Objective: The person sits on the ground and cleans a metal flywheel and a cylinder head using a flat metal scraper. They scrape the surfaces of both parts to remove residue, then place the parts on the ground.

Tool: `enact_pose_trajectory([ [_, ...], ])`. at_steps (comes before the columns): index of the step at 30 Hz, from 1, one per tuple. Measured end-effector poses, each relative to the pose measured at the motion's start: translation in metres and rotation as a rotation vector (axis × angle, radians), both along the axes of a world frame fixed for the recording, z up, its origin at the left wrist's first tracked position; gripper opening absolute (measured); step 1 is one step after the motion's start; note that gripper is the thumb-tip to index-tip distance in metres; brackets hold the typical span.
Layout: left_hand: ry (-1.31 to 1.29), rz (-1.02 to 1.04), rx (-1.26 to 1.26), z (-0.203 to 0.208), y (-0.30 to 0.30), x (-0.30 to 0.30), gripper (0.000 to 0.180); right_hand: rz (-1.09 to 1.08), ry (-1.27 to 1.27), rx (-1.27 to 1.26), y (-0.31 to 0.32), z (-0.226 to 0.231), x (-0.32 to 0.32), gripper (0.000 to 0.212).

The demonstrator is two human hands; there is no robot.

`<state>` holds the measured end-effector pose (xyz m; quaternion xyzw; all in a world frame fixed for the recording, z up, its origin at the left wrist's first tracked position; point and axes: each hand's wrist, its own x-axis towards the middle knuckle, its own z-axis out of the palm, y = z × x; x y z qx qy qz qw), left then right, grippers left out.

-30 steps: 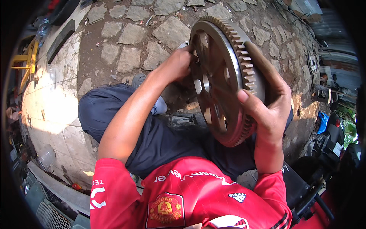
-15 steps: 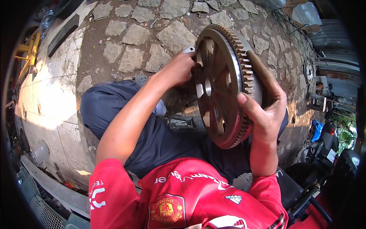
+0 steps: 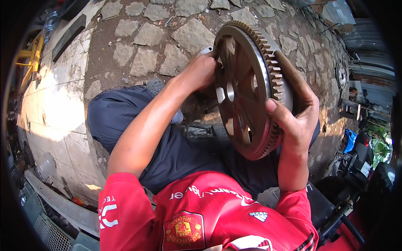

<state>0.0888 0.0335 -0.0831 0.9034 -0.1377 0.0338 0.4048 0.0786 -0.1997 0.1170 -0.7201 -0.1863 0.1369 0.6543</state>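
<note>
One toothed wheel (image 3: 246,102) | right hand (image 3: 299,119) pinches it | left hand (image 3: 202,72): grip unclear | lettered shirt (image 3: 222,209)

- Location type: open-air workshop or repair yard.
- Ground: rough stone paving (image 3: 150,34) with dirt joints, beside a partly sunlit tiled strip (image 3: 54,104).
- Boundary: corrugated metal sheets (image 3: 372,62) along the right side; green foliage (image 3: 380,149) toward the lower right.
- Work evidence: toothed metal wheel (image 3: 247,98) at centre; round metal part (image 3: 342,76) at right.
- Left side: yellow metal frame (image 3: 35,62).
</note>
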Motion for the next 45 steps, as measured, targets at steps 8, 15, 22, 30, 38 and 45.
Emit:
enact_pose_trajectory([
  [8, 0.059, 0.182, 0.142, 0.024, 0.031, -0.011, 0.033, -0.042, 0.003, 0.014, -0.026, -0.007, 0.015, 0.081],
  [15, 0.152, 0.297, 0.286, 0.032, 0.028, 0.006, 0.027, -0.074, -0.013, -0.021, -0.044, -0.011, 0.009, 0.085],
  [22, 0.281, 0.355, 0.416, 0.049, 0.027, 0.008, 0.025, -0.144, 0.044, -0.023, -0.044, -0.009, 0.0, 0.089],
  [30, 0.235, 0.391, 0.426, 0.045, 0.019, 0.01, 0.023, -0.258, 0.093, 0.078, -0.048, -0.013, 0.006, 0.084],
  [38, 0.386, 0.522, 0.029, 0.042, 0.009, 0.016, 0.06, -0.41, 0.314, 0.346, -0.081, -0.026, 0.023, 0.068],
  [45, 0.812, 0.721, -0.684, 0.043, -0.015, -0.033, 0.072, -0.56, 0.335, 0.278, -0.093, -0.037, 0.015, 0.058],
])
